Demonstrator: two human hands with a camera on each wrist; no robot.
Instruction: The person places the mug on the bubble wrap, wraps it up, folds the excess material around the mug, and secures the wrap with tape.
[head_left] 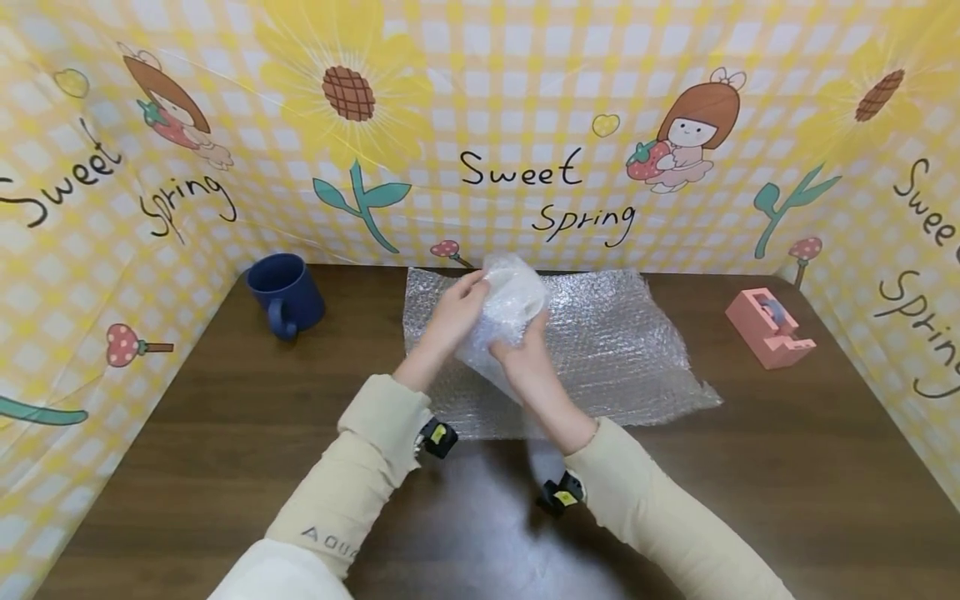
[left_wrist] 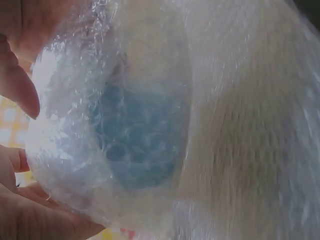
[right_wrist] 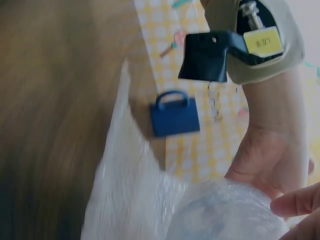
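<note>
Between my two hands is a bundle of clear bubble wrap [head_left: 514,292], raised over the table in the head view. Through its layers in the left wrist view, a blue-green patch [left_wrist: 140,135] shows; the kind of thing inside is hidden by the wrap. My left hand [head_left: 456,312] grips the bundle's left side. On its lower right, my right hand [head_left: 528,358] holds it with the thumb across the front. Beneath them a wide bubble wrap sheet [head_left: 615,350] lies over the back of the table. Part of the wrap [right_wrist: 125,175] hangs off the bundle in the right wrist view.
A dark blue mug [head_left: 288,292] stands at the back left of the brown wooden table [head_left: 225,467]. Toward the back right sits a pink tape dispenser [head_left: 768,329]. Yellow checked cloth [head_left: 495,100] with drawings encloses the back and sides.
</note>
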